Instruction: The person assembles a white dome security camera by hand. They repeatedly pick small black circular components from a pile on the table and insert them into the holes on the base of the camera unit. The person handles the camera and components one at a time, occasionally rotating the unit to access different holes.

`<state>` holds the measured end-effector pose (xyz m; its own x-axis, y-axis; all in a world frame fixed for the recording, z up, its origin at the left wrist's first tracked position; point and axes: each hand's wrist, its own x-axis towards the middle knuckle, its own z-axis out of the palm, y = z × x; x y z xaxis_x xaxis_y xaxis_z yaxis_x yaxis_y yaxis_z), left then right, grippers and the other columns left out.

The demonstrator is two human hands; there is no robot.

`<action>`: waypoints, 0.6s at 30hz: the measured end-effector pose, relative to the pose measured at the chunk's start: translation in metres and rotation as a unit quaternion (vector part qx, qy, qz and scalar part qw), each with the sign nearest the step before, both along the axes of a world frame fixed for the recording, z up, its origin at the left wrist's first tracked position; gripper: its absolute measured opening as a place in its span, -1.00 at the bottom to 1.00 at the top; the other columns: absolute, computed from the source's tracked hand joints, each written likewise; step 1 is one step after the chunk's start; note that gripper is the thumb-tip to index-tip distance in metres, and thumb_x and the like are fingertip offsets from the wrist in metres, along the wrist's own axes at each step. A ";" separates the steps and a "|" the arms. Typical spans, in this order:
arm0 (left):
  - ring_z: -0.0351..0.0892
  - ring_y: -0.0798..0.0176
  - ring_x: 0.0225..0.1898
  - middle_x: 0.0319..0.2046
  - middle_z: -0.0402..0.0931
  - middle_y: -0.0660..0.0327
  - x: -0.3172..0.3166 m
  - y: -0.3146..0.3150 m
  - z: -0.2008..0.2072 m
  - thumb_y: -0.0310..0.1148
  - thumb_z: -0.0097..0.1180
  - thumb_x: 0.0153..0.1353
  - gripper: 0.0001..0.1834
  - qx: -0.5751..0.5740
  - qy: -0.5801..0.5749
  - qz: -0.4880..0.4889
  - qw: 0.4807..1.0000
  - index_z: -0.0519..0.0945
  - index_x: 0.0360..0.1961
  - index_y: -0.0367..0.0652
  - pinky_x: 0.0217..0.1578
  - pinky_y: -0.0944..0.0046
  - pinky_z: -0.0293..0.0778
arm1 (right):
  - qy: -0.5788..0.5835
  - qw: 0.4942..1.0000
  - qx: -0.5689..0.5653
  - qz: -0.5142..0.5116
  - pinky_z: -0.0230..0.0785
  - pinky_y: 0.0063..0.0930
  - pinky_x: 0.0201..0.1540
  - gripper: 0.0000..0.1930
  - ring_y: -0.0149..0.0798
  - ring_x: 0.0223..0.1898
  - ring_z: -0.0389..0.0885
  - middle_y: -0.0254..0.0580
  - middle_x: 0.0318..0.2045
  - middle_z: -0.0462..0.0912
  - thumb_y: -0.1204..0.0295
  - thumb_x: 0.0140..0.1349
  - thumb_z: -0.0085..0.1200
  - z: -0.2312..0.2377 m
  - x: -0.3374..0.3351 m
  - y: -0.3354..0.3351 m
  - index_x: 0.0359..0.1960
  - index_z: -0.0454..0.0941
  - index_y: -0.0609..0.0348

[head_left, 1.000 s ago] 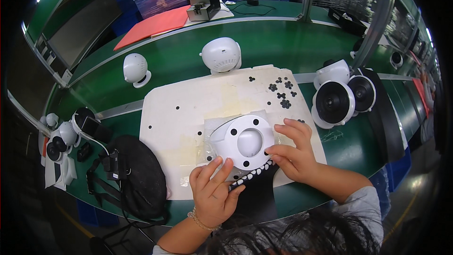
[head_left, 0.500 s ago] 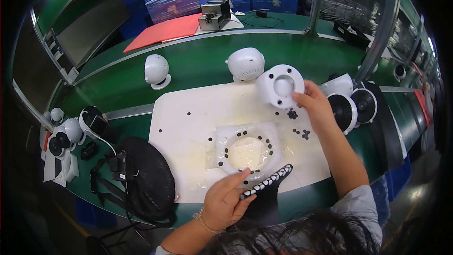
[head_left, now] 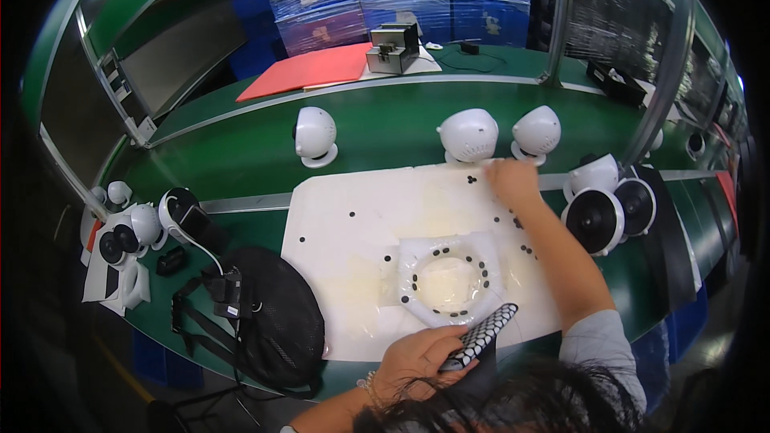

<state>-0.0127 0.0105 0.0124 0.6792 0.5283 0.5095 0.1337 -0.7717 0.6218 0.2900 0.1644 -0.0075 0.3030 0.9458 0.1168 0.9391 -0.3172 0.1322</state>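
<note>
Your left hand (head_left: pixel 417 357) is curled shut around the near end of a black-and-white patterned strip (head_left: pixel 481 335), pinching it so the free end angles up toward two o'clock and just overlaps the near edge of the white mat (head_left: pixel 345 248); held that way it sits clear of the ring-shaped white part (head_left: pixel 446 277) that lies in clear plastic wrap right above it at twelve o'clock. Your right hand (head_left: pixel 512 178) is stretched out to the far edge of the mat, at about one o'clock from the ring, fingers bent down over the mat among the small black screws (head_left: pixel 513 220); you cannot tell from this view whether it grips anything. Just past its fingertips two white dome housings (head_left: pixel 469 135) stand on the green bench (head_left: pixel 377 124), with a third alone at eleven o'clock, so the far edge leaves your hand little room before it meets them. At three o'clock from your right forearm a cluster of white and black round camera bodies (head_left: pixel 597 212) crowds the mat's corner. At nine o'clock a black bag (head_left: pixel 273 321) butts against the mat, with more camera parts beyond it. Open mat lies mainly at ten o'clock from the ring, dotted with a few stray screws.
</note>
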 end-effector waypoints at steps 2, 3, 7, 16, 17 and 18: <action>0.56 0.17 -0.33 -0.24 0.53 0.14 0.003 -0.002 0.000 -0.35 0.35 -0.18 -0.64 -0.004 -0.013 -0.008 1.000 0.42 -0.40 -0.18 -0.37 0.30 0.50 | 0.031 0.989 0.079 0.119 0.20 -0.14 -0.08 -0.51 -0.21 -0.05 0.43 -0.07 -0.13 0.50 -0.02 0.18 -0.22 -0.015 -0.019 0.003 -0.26 0.54 0.15; 0.55 0.17 -0.34 -0.24 0.53 0.15 0.003 -0.001 -0.009 -0.35 0.33 -0.15 -0.64 -0.004 -0.008 -0.027 1.000 0.44 -0.34 -0.18 -0.36 0.29 0.49 | -0.017 0.978 0.164 0.125 0.20 -0.15 -0.08 -0.50 -0.19 -0.05 0.42 -0.06 -0.13 0.50 -0.04 0.17 -0.20 -0.029 -0.020 0.012 -0.24 0.53 0.16; 0.53 0.16 -0.34 -0.22 0.52 0.18 0.001 0.006 -0.006 -0.51 0.22 -0.18 -0.55 0.026 0.006 -0.056 0.998 0.46 -0.16 -0.19 -0.35 0.28 0.46 | 0.040 0.964 0.254 0.065 0.20 -0.14 -0.05 -0.52 -0.09 0.00 0.37 -0.06 -0.11 0.48 -0.02 0.13 -0.11 -0.027 -0.033 0.049 -0.22 0.52 0.18; 0.50 0.15 -0.36 -0.27 0.53 0.18 -0.009 0.011 -0.003 -0.63 0.10 -0.32 -0.41 -0.008 -0.014 -0.125 0.992 0.48 -0.08 -0.19 -0.35 0.25 0.44 | 0.451 0.825 0.324 0.105 0.34 -0.46 -0.38 -0.69 -0.29 -0.48 0.51 -0.11 -0.48 0.56 0.23 0.15 -0.01 0.067 -0.054 -0.003 -0.32 0.48 0.28; 0.50 0.14 -0.37 -0.30 0.53 0.17 -0.012 0.010 -0.003 -0.63 0.11 -0.31 -0.43 -0.021 -0.009 -0.124 0.992 0.49 -0.10 -0.20 -0.36 0.25 0.44 | 0.535 0.778 0.311 0.108 0.31 -0.53 -0.43 -0.71 -0.36 -0.52 0.49 -0.17 -0.49 0.55 0.23 0.18 -0.03 0.072 -0.061 -0.021 -0.33 0.46 0.27; 0.50 0.14 -0.38 -0.34 0.53 0.17 -0.015 0.010 -0.002 -0.62 0.12 -0.31 -0.46 -0.035 -0.003 -0.126 0.991 0.51 -0.12 -0.20 -0.38 0.25 0.44 | 0.613 0.724 0.297 0.108 0.29 -0.60 -0.47 -0.73 -0.44 -0.55 0.46 -0.23 -0.50 0.54 0.24 0.20 -0.06 0.073 -0.065 -0.039 -0.35 0.44 0.25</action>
<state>-0.0275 0.0202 0.0106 0.7910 0.3759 0.4827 -0.0627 -0.7350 0.6752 0.2246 0.1256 0.0658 0.3758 0.8796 0.2916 0.2723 0.1960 -0.9421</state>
